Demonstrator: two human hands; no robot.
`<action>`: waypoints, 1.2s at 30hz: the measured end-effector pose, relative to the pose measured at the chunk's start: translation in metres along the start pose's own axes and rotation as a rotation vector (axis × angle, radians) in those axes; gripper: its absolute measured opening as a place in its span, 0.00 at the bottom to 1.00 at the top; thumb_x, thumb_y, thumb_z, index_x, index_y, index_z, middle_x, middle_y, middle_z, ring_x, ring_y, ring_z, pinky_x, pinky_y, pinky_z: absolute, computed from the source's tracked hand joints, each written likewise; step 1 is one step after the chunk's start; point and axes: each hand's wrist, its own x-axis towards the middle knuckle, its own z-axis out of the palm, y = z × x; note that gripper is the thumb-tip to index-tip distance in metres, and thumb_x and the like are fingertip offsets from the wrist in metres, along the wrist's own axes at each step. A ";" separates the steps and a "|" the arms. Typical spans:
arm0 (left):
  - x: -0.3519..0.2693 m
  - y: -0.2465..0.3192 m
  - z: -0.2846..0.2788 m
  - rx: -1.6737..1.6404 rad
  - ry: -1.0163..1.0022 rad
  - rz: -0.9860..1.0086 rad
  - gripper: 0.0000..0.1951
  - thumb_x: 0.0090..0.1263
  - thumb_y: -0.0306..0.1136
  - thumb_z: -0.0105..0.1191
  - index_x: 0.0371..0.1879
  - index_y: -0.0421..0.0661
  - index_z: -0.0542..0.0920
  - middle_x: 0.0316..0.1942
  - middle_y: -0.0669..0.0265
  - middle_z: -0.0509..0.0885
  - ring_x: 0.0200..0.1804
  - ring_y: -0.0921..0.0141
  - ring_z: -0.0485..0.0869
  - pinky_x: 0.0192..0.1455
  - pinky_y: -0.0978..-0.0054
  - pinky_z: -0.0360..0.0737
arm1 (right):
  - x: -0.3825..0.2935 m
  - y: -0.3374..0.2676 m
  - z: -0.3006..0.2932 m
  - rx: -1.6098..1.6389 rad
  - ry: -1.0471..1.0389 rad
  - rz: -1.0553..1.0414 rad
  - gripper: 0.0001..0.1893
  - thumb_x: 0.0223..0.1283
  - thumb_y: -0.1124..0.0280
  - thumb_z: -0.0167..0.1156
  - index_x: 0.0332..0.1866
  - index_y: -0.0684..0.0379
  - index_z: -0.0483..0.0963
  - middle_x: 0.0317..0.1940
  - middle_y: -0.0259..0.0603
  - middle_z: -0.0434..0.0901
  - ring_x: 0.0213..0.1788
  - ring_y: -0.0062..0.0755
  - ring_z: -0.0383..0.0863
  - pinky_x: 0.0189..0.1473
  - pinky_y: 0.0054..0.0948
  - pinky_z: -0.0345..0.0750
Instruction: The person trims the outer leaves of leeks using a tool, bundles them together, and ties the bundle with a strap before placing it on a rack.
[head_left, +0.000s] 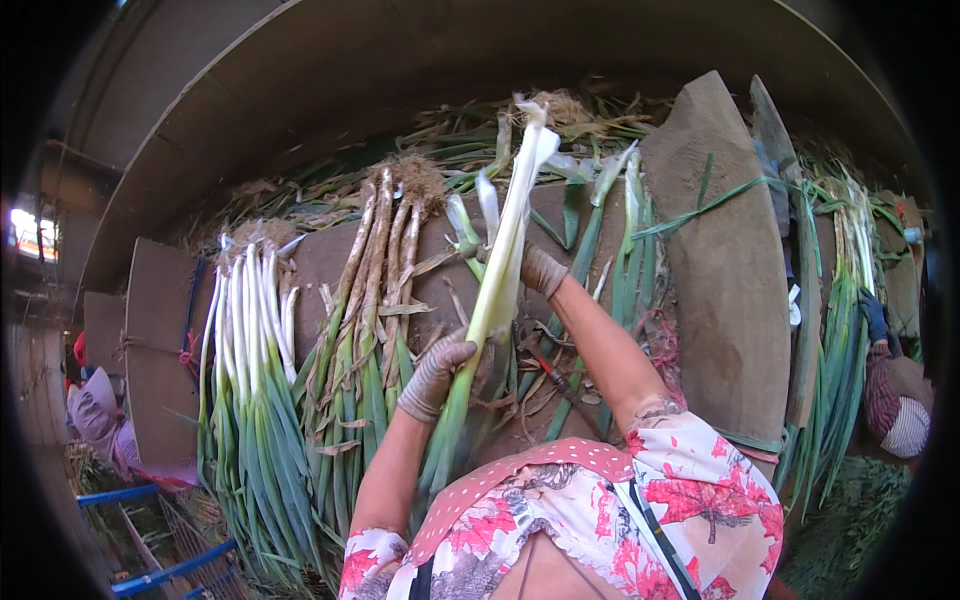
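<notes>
My left hand (439, 371), in a ribbed, soiled glove, is closed around the lower green part of a thick Welsh onion (504, 240). The stalk stands tilted, its pale end pointing away from me and its leaves towards my chest. A translucent outer layer hangs loose along its right side. My gloved right hand (541, 270) is behind the stalk's middle; its fingers are partly hidden, so its grip is unclear. Left of the stalk lie unpeeled onions (375, 277) with brown, dry skins and roots. Farther left is a pile of clean white-stemmed onions (251, 322).
Upright boards (727, 277) bound with green twine stand on the right; another board (161, 352) stands left. Stripped leaves (600, 217) and scraps cover the back. A red-marked tool (551, 371) lies below my right forearm. Co-workers are at the far right (896, 405) and left (97, 405).
</notes>
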 end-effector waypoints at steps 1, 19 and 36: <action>-0.009 -0.003 0.005 -0.119 -0.068 0.007 0.26 0.66 0.47 0.58 0.56 0.39 0.77 0.24 0.66 0.76 0.24 0.74 0.74 0.29 0.79 0.73 | 0.007 0.003 0.003 0.292 -0.302 -0.071 0.31 0.66 0.61 0.64 0.70 0.66 0.66 0.43 0.47 0.87 0.47 0.38 0.87 0.52 0.35 0.85; -0.163 -0.004 0.045 0.144 0.342 -0.241 0.17 0.67 0.41 0.63 0.46 0.43 0.78 0.31 0.69 0.82 0.33 0.77 0.81 0.39 0.77 0.78 | 0.053 -0.074 -0.248 -0.633 0.899 -0.286 0.21 0.75 0.57 0.52 0.52 0.66 0.80 0.40 0.43 0.86 0.41 0.35 0.83 0.43 0.34 0.80; -0.300 0.186 -0.123 2.036 1.322 0.086 0.34 0.64 0.38 0.64 0.70 0.42 0.70 0.59 0.46 0.79 0.61 0.50 0.78 0.65 0.57 0.73 | -0.041 -0.059 -0.152 -1.038 1.000 -0.261 0.30 0.59 0.61 0.69 0.64 0.63 0.70 0.50 0.45 0.76 0.46 0.37 0.75 0.47 0.31 0.73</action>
